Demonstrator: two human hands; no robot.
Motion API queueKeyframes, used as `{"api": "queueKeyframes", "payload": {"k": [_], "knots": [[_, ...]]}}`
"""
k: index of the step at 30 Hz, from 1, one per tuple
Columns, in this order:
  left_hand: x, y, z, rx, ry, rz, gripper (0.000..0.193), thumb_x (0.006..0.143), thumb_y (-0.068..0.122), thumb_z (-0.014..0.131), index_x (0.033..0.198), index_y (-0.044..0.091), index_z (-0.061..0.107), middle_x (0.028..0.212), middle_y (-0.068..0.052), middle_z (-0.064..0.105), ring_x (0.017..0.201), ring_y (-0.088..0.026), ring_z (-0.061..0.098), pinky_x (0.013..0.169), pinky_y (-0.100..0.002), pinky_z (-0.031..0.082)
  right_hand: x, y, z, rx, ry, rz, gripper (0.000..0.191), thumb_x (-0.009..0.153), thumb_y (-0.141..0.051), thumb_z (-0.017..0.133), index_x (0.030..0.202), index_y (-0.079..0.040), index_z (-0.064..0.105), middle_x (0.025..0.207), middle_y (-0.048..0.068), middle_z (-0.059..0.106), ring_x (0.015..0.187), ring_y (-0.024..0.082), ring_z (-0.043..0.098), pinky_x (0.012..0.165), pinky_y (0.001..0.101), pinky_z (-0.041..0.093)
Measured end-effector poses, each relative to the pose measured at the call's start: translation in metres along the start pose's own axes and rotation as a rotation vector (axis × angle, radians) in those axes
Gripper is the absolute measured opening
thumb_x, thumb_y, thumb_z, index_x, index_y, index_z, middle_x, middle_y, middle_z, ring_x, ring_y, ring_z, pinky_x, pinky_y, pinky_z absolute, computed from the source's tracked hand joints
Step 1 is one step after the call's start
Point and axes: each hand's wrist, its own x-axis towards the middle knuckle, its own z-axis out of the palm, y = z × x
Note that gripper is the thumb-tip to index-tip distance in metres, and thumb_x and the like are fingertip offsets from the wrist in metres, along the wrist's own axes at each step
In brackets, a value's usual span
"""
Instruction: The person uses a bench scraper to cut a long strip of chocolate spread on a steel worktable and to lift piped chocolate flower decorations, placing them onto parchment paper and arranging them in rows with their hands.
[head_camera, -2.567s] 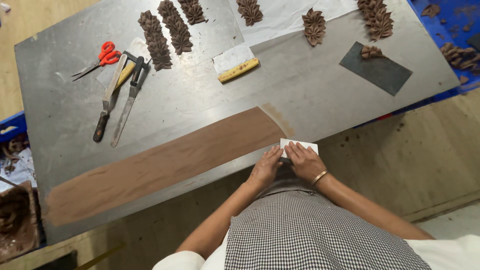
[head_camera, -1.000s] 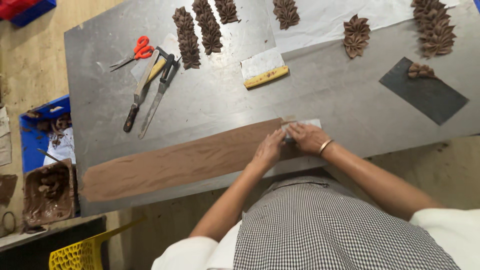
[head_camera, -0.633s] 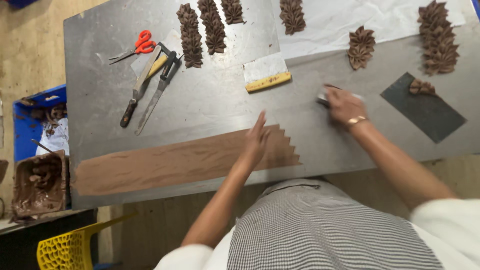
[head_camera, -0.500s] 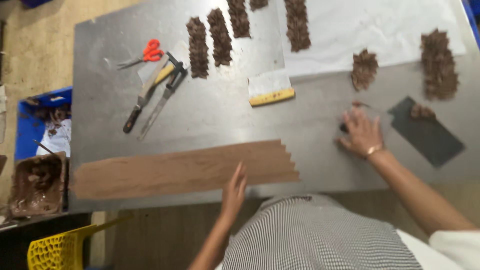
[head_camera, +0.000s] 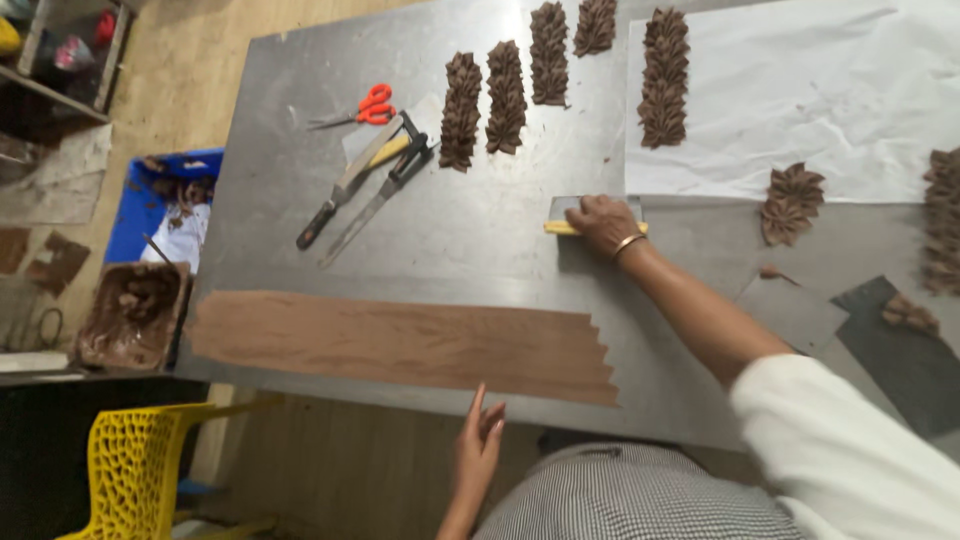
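Worktop (head_camera: 480, 230): big grey metal top, carrying all the things.
White paper (head_camera: 800, 100): large sheet at the far right corner, one leafy brown piece lying on it.
Brown strip (head_camera: 400, 340): long flat band of soft brown stuff along the near edge, zigzag cut at its right end. Looks thin and soft, likely to bend or tear if lifted by one end.
Leafy brown pieces (head_camera: 505, 95): rows of them at the far side, well apart from the strip. Look brittle.
Dark sheet (head_camera: 900, 355): flat, at the right, a small brown lump on it.
Knives (head_camera: 360, 195): two, side by side, far left of middle.
Red scissors (head_camera: 360, 108): just beyond the knives.
Scraper (head_camera: 572, 215): small flat blade with a yellow handle strip, lying between the leafy rows and the strip. Looks light, stiff and thin, with a bare edge. Best held by the yellow strip, not the blade.
Right hand (head_camera: 605, 222): lying on top of the scraper, fingers curled over it, pressing or taking hold.
Left hand (head_camera: 478, 450): open and flat, holding nothing, just off the near edge of the worktop, near the strip but not touching it.
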Motion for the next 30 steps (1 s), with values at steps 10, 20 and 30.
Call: {"api": "queueKeyframes", "payload": {"k": [10, 20, 30], "knots": [[-0.007, 0.021, 0.095, 0.235, -0.623, -0.065, 0.13, 0.078, 0.015, 0.086, 0.162, 0.028, -0.012, 0.139, -0.023, 0.061, 0.122, -0.034, 0.066, 0.101, -0.043, 0.055, -0.361, -0.094, -0.06, 0.12, -0.256, 0.368, 0.077, 0.068, -0.012, 0.074, 0.142, -0.021, 0.056, 0.119, 0.012, 0.06, 0.115, 0.029, 0.059, 0.094, 0.0523, 0.047], [-0.011, -0.01, 0.136, 0.419, -0.688, 0.071, 0.152, 0.062, 0.025, 0.093, 0.164, 0.024, -0.019, 0.132, -0.03, 0.064, 0.122, -0.043, 0.065, 0.105, -0.045, 0.052, -0.369, -0.165, -0.021, 0.19, -0.203, 0.084, 0.077, 0.076, -0.018, 0.07, 0.149, -0.018, 0.047, 0.16, 0.011, 0.034, 0.149, 0.032, 0.031, 0.113, 0.0714, 0.025], [0.004, 0.007, 0.151, 0.611, -0.727, -0.059, 0.154, 0.068, 0.021, 0.091, 0.156, 0.02, -0.035, 0.121, -0.031, 0.068, 0.112, -0.045, 0.068, 0.1, -0.045, 0.055, -0.348, -0.147, -0.023, 0.246, -0.321, 0.123, 0.078, 0.076, -0.008, 0.067, 0.149, -0.015, 0.043, 0.162, 0.002, 0.034, 0.152, 0.025, 0.027, 0.116, 0.0711, 0.02]]}}
